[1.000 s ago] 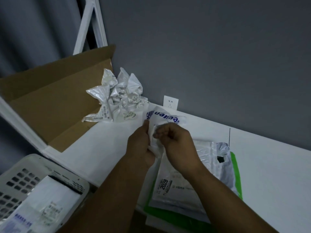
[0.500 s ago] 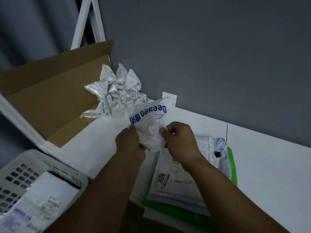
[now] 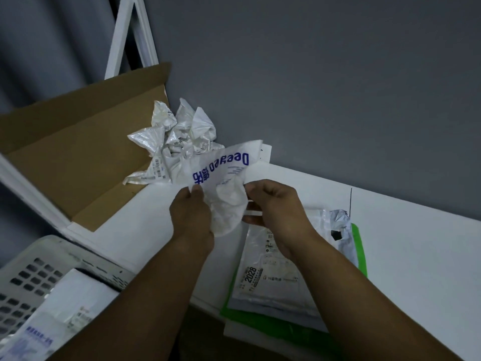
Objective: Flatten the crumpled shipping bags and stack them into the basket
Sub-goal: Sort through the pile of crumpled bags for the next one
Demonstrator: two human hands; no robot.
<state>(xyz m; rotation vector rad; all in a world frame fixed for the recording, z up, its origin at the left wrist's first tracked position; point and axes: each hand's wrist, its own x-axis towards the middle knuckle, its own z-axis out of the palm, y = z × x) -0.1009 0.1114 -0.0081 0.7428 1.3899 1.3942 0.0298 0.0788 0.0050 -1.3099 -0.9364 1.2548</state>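
A crumpled white shipping bag with blue lettering point(image 3: 223, 178) hangs in the air above the white table point(image 3: 416, 256). My left hand point(image 3: 191, 213) pinches its left edge and my right hand point(image 3: 276, 207) pinches its right edge, with the bag partly spread between them. Behind it, a pile of crumpled white bags point(image 3: 177, 142) lies against the wall. Flattened bags point(image 3: 270, 277) lie stacked on a green bag point(image 3: 360, 246) at the table's front edge. The white perforated basket point(image 3: 31, 277) stands at the lower left with a flat bag point(image 3: 59, 316) inside.
An open brown cardboard box point(image 3: 78, 152) lies at the left behind the basket. A white frame point(image 3: 122, 40) leans on the grey wall. A white wall socket point(image 3: 265, 152) peeks out behind the held bag.
The bag has been lifted off the table and pulled wider between my hands, so its blue lettering now shows. My hands have drawn apart.
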